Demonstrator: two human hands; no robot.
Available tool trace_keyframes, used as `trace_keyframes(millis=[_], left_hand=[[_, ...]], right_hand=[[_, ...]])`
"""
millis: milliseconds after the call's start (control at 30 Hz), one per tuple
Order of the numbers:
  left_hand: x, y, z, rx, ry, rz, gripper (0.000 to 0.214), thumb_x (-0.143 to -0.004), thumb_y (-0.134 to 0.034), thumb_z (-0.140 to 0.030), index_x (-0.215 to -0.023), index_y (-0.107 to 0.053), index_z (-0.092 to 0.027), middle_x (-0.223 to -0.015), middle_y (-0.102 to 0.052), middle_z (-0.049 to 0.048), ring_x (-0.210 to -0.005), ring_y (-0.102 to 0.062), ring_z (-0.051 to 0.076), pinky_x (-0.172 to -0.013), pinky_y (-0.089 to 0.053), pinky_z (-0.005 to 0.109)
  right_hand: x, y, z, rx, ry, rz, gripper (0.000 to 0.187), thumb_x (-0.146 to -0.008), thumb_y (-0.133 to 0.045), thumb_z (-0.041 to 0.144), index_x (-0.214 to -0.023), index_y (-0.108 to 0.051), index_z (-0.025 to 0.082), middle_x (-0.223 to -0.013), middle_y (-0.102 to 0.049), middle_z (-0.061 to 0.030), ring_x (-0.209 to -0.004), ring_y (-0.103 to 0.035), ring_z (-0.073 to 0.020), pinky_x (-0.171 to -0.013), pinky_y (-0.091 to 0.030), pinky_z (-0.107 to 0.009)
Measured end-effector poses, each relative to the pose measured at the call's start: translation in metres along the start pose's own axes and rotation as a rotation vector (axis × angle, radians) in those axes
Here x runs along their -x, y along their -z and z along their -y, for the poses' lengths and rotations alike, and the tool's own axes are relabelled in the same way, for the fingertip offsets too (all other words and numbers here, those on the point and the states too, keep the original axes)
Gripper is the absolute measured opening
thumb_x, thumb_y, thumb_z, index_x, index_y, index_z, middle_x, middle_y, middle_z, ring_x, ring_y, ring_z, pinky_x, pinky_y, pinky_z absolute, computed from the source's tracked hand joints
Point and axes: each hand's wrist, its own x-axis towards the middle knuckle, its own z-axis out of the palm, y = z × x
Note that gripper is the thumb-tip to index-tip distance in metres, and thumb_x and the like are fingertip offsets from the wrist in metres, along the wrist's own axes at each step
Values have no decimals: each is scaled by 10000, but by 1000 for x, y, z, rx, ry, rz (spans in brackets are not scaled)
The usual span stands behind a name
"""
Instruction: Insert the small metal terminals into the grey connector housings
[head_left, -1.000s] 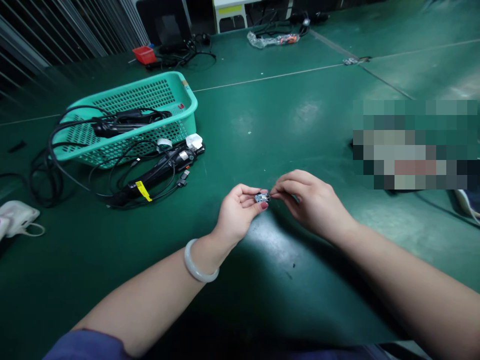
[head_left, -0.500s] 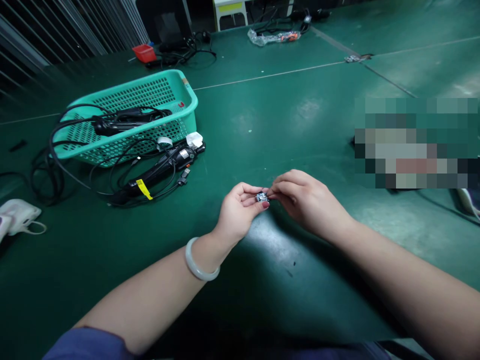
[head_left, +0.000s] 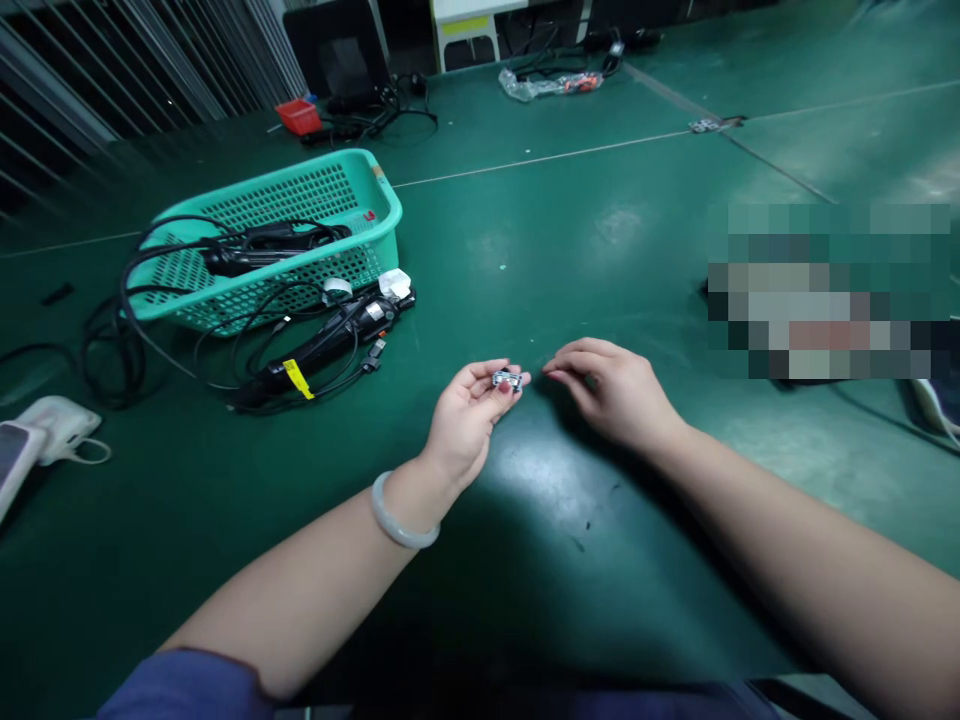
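Note:
My left hand (head_left: pixel 466 412), with a pale bangle (head_left: pixel 399 512) on its wrist, pinches a small silver-and-dark part (head_left: pixel 508 380) between thumb and fingers. The part looks like a little metal component or circuit piece, too small to name surely. To its right, a short gap away, my right hand (head_left: pixel 613 388) is held just above the green table, thumb and fingertips pressed together. Whether anything tiny sits between those fingertips I cannot make out.
A turquoise plastic basket (head_left: pixel 285 275) holding black cabled devices stands left on the green table (head_left: pixel 480 230). Before it lies a black handheld device (head_left: pixel 322 350) with a yellow tag and cables. A white device (head_left: pixel 56 435) rests far left; a red tray (head_left: pixel 298 117) sits behind.
My hands have parted: the left has moved slightly left and up with the small part, and the right fingertips have come away from it. The view has shifted a little.

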Motion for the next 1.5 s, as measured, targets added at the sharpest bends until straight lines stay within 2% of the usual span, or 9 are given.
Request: trace_keyframes(millis=[167, 300, 467, 600, 767, 933, 1200, 1367, 1500], left_hand=[[9, 16, -18, 83, 36, -144, 156, -779, -577, -50, -881, -648, -144, -903, -666, 34, -899, -668, 113, -939, -487, 260], [34, 55, -44, -17, -7, -366, 166, -770, -569, -39, -853, -674, -137, -846, -663, 38, -823, -660, 98, -848, -520, 208], [69, 111, -73, -413, -103, -584, 226, -686, -714, -156, -910, -683, -161, -929, -688, 32, -824, -650, 114, -804, -515, 215], [80, 126, -84, -930, -77, -631, 405, -635, -760, -339, -1007, -681, -200, -878, -711, 49, -862, -658, 184, -805, -500, 280], [77, 119, -86, -1533, -119, -527, 344, -737, -613, -468, -985, -693, -243, -809, -685, 33, -752, -631, 204, -705, -471, 324], [71, 117, -85, -1708, -201, -406, 372, -819, -491, -477, -1079, -680, -289, -885, -676, 54, -756, -606, 216, -702, -462, 345], [47, 113, -62, -1245, -232, -396, 337, -870, -434, -406, -1094, -598, -216, -1056, -674, 66, -901, -618, 191, -843, -454, 349], [18, 58, -29, -1043, -309, -182, 241, -873, -452, -307, -1022, -603, -194, -986, -672, 62, -951, -606, 171, -891, -422, 325], [-6, 5, -5, -671, -231, 1, 175, -866, -465, -220, -962, -607, -183, -919, -667, 48, -914, -600, 139, -898, -410, 299]], right_hand=[[0, -2, -13, -47, -66, -10, 171, -870, -523, 216, -821, -682, 175, -881, -699, -64, -827, -646, -178, -787, -519, -334], [1, 2, -20, -54, -111, -21, 157, -857, -538, 226, -825, -683, 174, -879, -698, -62, -825, -643, -180, -762, -516, -337], [1, 5, -25, -61, -118, -41, 153, -855, -534, 218, -832, -678, 172, -876, -694, -60, -827, -636, -178, -760, -509, -334], [1, 4, -26, -62, -110, -36, 152, -856, -527, 212, -845, -674, 173, -872, -691, -58, -821, -633, -178, -750, -507, -330], [3, 3, -29, -65, -118, -37, 141, -847, -543, 226, -860, -677, 185, -874, -691, -56, -814, -632, -183, -749, -509, -333], [3, 3, -30, -65, -128, -23, 154, -855, -540, 247, -880, -677, 181, -876, -691, -57, -807, -630, -183, -746, -510, -335], [2, 4, -25, -70, -134, 19, 173, -866, -524, 267, -899, -674, 187, -897, -695, -60, -832, -636, -188, -757, -512, -339], [4, 1, -21, -80, -113, 82, 177, -876, -513, 255, -903, -674, 189, -923, -701, -62, -868, -640, -190, -805, -512, -354], [6, -1, -17, -116, -73, 202, 171, -863, -532, 219, -948, -676, 180, -964, -695, -65, -911, -637, -184, -855, -508, -351]])
